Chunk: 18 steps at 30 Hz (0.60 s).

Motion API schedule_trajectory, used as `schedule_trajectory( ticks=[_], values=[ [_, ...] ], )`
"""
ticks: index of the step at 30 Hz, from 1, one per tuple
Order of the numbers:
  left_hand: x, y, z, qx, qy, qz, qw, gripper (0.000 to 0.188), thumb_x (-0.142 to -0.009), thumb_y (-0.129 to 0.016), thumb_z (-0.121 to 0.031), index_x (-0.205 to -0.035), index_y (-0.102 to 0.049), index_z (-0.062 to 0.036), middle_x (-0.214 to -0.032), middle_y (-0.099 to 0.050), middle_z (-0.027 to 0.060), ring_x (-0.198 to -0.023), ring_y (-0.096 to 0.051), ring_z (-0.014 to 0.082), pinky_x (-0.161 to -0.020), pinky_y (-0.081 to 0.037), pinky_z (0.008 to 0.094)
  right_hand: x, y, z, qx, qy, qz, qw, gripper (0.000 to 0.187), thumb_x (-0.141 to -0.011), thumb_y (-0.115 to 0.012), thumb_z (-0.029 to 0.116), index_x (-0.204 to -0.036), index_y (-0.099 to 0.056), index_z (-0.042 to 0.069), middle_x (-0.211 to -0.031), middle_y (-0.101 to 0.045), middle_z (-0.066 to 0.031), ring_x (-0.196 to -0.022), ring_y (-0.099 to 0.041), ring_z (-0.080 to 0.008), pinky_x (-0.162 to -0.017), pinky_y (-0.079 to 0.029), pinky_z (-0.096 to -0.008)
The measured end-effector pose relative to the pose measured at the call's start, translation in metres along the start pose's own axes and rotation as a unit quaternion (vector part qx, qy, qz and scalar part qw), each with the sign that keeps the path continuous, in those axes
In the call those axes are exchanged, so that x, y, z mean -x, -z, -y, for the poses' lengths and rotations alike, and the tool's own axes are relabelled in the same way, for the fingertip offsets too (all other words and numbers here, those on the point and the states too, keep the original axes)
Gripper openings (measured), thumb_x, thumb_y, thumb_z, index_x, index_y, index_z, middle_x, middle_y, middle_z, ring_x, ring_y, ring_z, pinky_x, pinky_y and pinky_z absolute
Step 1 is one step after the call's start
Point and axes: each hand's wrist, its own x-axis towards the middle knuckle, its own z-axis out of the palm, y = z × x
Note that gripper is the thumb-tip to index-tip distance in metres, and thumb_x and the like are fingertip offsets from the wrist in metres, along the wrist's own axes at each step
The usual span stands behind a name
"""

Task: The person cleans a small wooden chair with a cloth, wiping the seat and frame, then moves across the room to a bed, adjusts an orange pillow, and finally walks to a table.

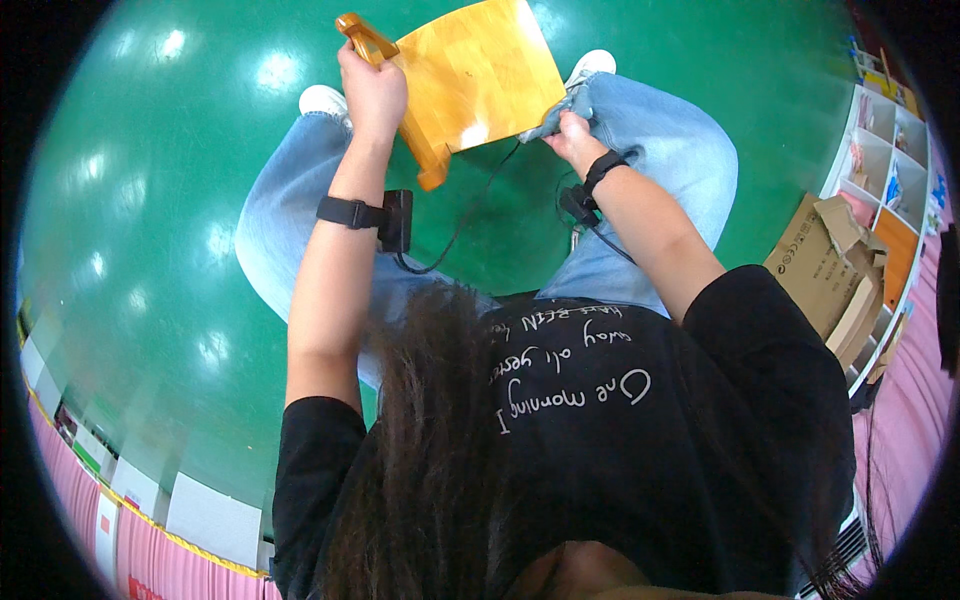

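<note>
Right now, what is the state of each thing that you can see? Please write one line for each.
Wooden piece, held, shiny
Left hand, closed around its side bar
Right hand, closed on a cloth
Cloth, crumpled, at the wooden edge
Arm straps, fastened
Black cable, slack, curved
Cardboard, creased, flaps bent
Shelf unit, open-fronted, partly filled

A glossy green floor (pixel 150 300) spreads across the scene, bright light patches on it from nine to eleven o'clock. Between two and three o'clock stands a white compartment shelf (pixel 843 140) with small blue items (pixel 893 190) inside. At three o'clock, torn brown cardboard (pixel 812 270) leans near an orange panel (pixel 893 242). Pleated pink cloth (pixel 170 556), a yellow edging strip (pixel 150 513) and a white board (pixel 213 520) lie around eight.
</note>
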Motion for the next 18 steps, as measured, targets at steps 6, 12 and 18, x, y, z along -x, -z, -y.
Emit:
schedule_trajectory(
  ticks=[6, 12, 18],
  values=[
    [-0.003, -0.003, 0.002, 0.009, -0.004, -0.003, 1.0, 0.046, -0.074, -0.046, -0.002, -0.117, -0.033, 0.0072, -0.109, -0.049, 0.0243, -0.102, -0.049, 0.0359, -0.088, -0.038, 0.0385, 0.007, -0.019, -0.044, -0.001, 0.007, 0.015, 1.0, 0.027, -0.094, -0.034, 0.026, -0.116, -0.043, 0.013, -0.111, -0.051, -0.0056, -0.097, -0.051, -0.0219, -0.08, -0.042, -0.0491],
    [-0.003, -0.002, 0.005, 0.023, -0.019, -0.004, 1.0, 0.046, -0.073, -0.048, -0.004, -0.115, -0.035, 0.007, -0.105, -0.051, 0.0238, -0.098, -0.052, 0.0355, -0.085, -0.04, 0.0386, 0.04, -0.049, -0.103, -0.093, -0.087, 0.121, 0.985, 0.031, -0.095, -0.027, 0.023, -0.121, -0.037, 0.009, -0.122, -0.042, -0.0086, -0.11, -0.042, -0.0277, -0.096, -0.031, -0.0499],
    [-0.009, 0.003, 0.027, -0.021, -0.069, -0.029, 0.997, 0.043, -0.075, -0.049, -0.003, -0.114, -0.033, 0.0042, -0.091, -0.056, 0.0161, -0.066, -0.059, 0.0215, -0.056, -0.05, 0.0311, 0.071, -0.074, -0.119, -0.07, -0.125, 0.112, 0.983, 0.024, -0.093, -0.032, 0.017, -0.113, -0.041, 0.008, -0.111, -0.046, -0.0103, -0.099, -0.046, -0.0267, -0.084, -0.042, -0.048]
  ],
)
